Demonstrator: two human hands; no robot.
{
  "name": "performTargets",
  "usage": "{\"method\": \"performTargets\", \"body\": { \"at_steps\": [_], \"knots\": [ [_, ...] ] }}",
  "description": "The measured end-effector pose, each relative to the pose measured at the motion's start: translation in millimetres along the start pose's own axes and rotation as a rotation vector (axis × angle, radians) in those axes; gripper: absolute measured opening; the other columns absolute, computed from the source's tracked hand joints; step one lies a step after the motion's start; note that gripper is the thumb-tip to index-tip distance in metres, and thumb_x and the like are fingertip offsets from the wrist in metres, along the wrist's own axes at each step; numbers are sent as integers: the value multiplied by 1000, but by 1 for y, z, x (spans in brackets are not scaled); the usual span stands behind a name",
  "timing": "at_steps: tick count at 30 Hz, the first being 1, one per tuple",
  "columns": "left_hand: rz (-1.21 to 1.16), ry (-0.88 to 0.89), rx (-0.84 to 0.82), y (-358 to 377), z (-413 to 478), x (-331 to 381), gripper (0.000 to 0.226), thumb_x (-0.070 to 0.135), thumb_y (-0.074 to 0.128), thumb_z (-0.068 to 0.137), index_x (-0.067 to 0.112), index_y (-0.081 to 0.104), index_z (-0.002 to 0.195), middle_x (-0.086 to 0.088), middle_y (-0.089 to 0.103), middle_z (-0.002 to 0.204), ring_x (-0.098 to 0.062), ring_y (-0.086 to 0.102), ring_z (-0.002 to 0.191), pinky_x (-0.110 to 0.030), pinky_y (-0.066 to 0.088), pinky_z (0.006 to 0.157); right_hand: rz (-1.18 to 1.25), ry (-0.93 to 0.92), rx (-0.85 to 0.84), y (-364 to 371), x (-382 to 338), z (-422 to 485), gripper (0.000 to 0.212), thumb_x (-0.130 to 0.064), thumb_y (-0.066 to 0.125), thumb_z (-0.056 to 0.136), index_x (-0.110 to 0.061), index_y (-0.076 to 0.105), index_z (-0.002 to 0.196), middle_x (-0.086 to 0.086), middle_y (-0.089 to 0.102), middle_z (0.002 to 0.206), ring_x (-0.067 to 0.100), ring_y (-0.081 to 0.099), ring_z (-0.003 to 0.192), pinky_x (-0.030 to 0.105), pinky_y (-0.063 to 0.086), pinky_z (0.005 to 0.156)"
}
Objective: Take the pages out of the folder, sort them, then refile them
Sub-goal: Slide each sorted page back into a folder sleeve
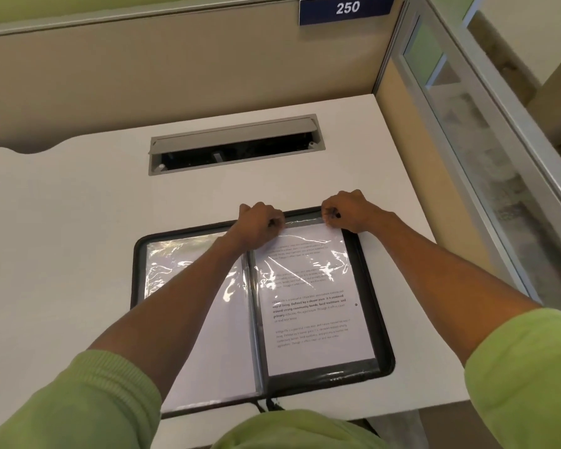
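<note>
A black zip folder (381,322) lies open on the white desk, with clear plastic sleeves on both sides. The right sleeve holds a printed page (314,319) of text; the left sleeve (175,270) holds a white sheet, partly hidden by my left forearm. My left hand (259,225) pinches the top edge of the right sleeve near the spine. At the same top edge, further right, my right hand (347,212) pinches with its fingers curled. Whether each hand holds the plastic or the paper cannot be told.
A grey cable hatch (234,134) stands open in the desk behind the folder. Beige partition walls close the back and right; a blue sign (347,8) reads 250. The desk's front edge (434,408) runs just below the folder. A glass panel (486,150) stands on the right.
</note>
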State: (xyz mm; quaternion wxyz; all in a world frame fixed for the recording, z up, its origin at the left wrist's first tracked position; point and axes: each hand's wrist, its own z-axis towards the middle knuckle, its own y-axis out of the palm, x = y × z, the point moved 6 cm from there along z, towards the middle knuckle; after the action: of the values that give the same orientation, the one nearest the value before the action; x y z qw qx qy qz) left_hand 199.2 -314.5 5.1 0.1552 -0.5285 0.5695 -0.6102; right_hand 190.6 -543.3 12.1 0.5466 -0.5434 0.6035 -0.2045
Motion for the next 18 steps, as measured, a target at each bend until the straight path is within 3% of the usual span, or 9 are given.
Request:
{"method": "performTargets", "body": {
  "at_steps": [6,9,12,14,18],
  "knots": [
    [-14,-7,-15,0,2,-2,19,12,57,92,27,68,90,12,68,78,-14,61,79,-42,30,99,42,0,-11,1,3,0,6,-18,66,93,-24,70,92,-7,71,93,15,62,91,36,30,92],
    [-26,-13,1,0,2,-2,19,11,57,93,28,67,89,11,69,79,-16,63,82,-43,30,97,33,11,30,-1,3,0,6,-17,68,92,-23,70,91,-7,71,91,15,62,89,38,31,96],
    [-12,-24,79,0,-3,-2,16,16,64,93,30,72,95,11,68,96,-18,59,100,-43,30,93,-4,25,100,-4,2,-2,8,-18,75,87,-24,71,85,-10,67,87,13,59,86,41,35,97],
    [-22,-41,156,2,-12,-1,20,19,65,95,29,73,109,8,66,113,-19,53,112,-43,30,96,-30,40,149,-3,0,-4,8,-19,78,83,-23,72,83,-7,63,90,17,60,88,40,38,90],
    [-80,-75,284,17,-53,5,38,22,67,97,23,66,135,-1,57,147,-24,46,137,-46,27,111,45,160,334,8,5,-21,23,-19,75,85,-18,67,107,3,59,105,24,58,99,41,44,90]
  ]
}}
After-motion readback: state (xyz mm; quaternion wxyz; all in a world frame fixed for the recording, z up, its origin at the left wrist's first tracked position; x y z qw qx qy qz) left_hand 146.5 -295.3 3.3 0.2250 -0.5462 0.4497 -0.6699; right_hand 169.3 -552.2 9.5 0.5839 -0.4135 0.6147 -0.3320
